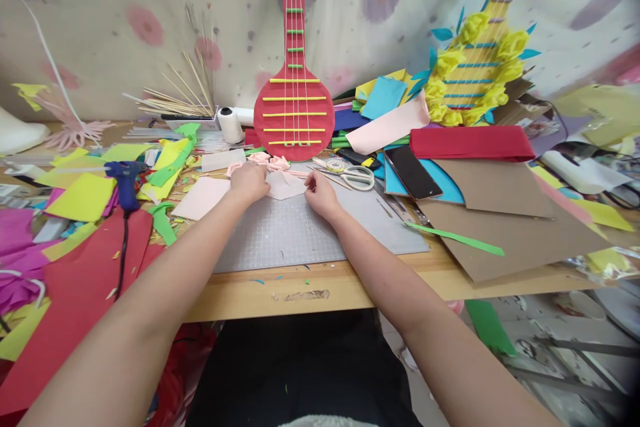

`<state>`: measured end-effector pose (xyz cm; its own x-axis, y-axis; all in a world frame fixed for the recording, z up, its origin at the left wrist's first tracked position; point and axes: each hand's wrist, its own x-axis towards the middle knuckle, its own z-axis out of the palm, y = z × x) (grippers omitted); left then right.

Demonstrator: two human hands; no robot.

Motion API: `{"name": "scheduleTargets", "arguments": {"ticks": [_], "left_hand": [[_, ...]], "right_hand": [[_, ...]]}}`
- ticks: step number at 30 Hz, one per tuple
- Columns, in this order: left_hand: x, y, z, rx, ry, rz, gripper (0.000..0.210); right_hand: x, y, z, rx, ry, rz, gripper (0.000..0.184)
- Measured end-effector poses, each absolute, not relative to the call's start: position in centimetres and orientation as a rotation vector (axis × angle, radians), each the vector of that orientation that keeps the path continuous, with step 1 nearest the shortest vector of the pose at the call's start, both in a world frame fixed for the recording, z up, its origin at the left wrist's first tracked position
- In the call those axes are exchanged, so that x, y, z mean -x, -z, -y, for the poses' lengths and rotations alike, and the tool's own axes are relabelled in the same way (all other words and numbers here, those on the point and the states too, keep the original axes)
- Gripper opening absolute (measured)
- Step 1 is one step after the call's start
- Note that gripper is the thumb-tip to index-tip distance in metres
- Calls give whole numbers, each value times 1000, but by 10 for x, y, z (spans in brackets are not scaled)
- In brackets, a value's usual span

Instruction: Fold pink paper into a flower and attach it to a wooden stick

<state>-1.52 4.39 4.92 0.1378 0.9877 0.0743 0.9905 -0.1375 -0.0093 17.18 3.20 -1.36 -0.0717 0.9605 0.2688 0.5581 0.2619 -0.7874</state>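
Note:
A small piece of pale pink crepe paper lies between my hands over the grey cutting mat. My right hand is closed in a pinch at the paper's right edge. At its left edge my left hand is curled, fingers closed on the paper; the fingertips are partly hidden. Just beyond the left hand sit several pink paper flowers. Scissors with pale handles rest to the right of my right hand. Another pale pink sheet lies left of my left hand.
Behind the mat stands a red paper lute; a yellow one leans at the right. A blue glue gun stands among scraps at left. A phone and brown cardboard lie at right.

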Motion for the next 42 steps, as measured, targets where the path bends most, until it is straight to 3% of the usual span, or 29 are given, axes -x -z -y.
{"name": "scheduleTargets", "arguments": {"ticks": [8, 13, 28, 42], "left_hand": [[3, -34, -22, 2363, 789, 1926, 27], [-5, -17, 0, 2672, 529, 1753, 35], [19, -11, 2, 2871, 662, 1608, 31], [9, -11, 6, 2722, 765, 1801, 25]], "right_hand": [[-170, 15, -31, 1358, -760, 1697, 26], [-166, 12, -27, 1215, -961, 1667, 30], [-165, -2, -14, 1089, -645, 2232, 41], [-160, 5, -17, 1184, -642, 2093, 13]]}}
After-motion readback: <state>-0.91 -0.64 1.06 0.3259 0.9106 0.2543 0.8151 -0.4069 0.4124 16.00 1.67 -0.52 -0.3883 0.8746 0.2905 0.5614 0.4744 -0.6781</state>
